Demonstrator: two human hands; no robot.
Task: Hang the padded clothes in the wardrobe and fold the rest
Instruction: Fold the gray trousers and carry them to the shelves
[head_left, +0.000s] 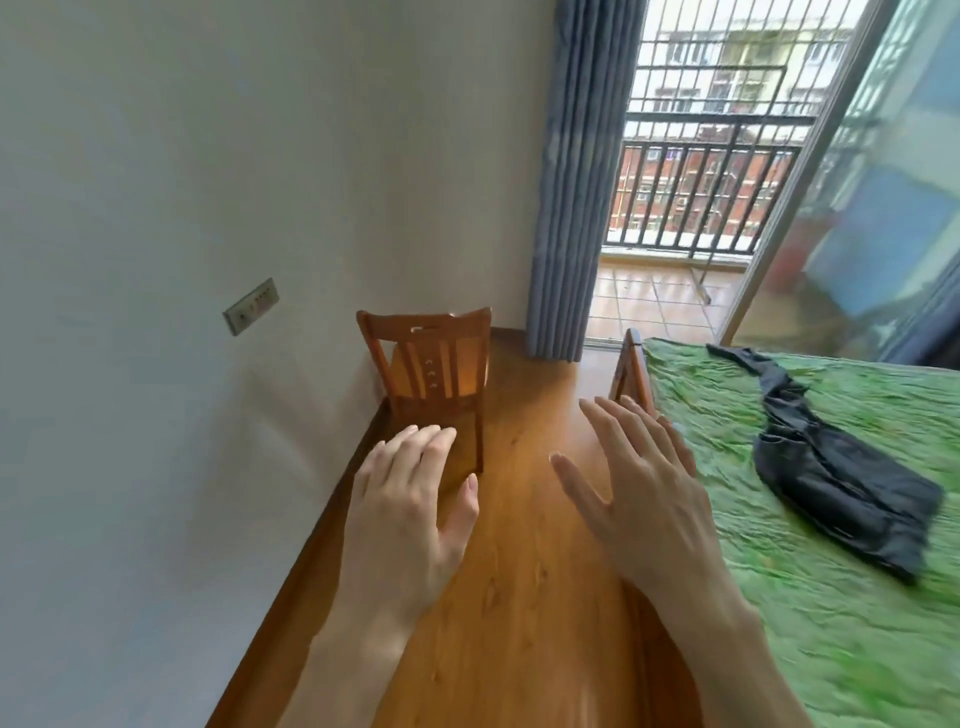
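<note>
Lying right of both empty hands (644, 499): dark garment (841, 483).

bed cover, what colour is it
Green, crinkled bed cover, seen in the head view.

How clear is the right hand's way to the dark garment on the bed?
Probably clear: the right hand is open, holding nothing, beside the green-covered bed, and nothing lies between it and the dark garment.
</note>
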